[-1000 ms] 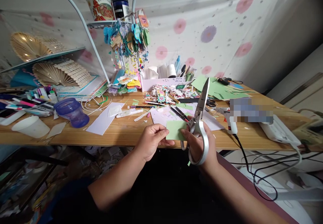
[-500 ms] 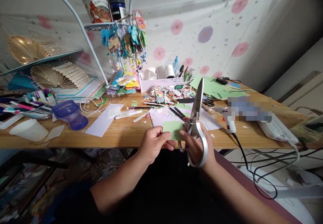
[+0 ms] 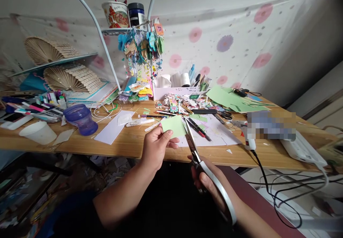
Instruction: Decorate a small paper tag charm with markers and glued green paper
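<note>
A light green piece of paper (image 3: 174,126) is pinched between the thumb and fingers of my left hand (image 3: 157,145), held up over the table's front edge. My right hand (image 3: 211,181) grips large silver scissors (image 3: 193,143) by their handles. The blades point up and slightly left, parted a little, at the paper's right edge; whether they have cut into it I cannot tell. Behind the scissors, dark pens (image 3: 198,129) lie on a white sheet (image 3: 223,134) with marks and green scraps.
A purple cup (image 3: 81,120) and a white cup (image 3: 38,132) stand at left by many pens. Green sheets (image 3: 235,100) lie at back right, near a glue gun (image 3: 249,141) with a black cord. Paper charms (image 3: 143,45) hang from a rack at the back.
My right hand has let go of the paper and moved down, turning the scissors so their blades reach the paper's right edge. My left hand has shifted slightly left with the paper.
</note>
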Demonstrator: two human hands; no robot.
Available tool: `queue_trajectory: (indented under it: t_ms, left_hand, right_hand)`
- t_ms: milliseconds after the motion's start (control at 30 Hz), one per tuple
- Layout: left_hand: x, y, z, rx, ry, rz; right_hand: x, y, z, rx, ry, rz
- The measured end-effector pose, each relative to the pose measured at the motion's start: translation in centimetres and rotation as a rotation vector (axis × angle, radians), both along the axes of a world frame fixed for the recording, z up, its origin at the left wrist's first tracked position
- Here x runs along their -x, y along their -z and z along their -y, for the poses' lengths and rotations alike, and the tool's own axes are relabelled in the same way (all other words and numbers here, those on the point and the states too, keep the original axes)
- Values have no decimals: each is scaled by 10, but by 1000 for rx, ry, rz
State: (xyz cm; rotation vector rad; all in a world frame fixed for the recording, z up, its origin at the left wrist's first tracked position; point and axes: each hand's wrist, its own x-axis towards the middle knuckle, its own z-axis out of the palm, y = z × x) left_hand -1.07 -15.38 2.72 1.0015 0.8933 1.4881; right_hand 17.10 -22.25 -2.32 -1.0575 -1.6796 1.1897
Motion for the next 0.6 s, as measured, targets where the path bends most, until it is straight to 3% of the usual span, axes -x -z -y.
queue_trajectory:
  t_ms: [400, 600]
  left_hand:
    - [-2, 1, 1, 11, 19, -21]
    - [-1, -1, 1, 19, 15, -6]
  right_hand:
    - [4, -7, -3, -123, 36, 168]
    - [3, 2, -4, -76, 99, 161]
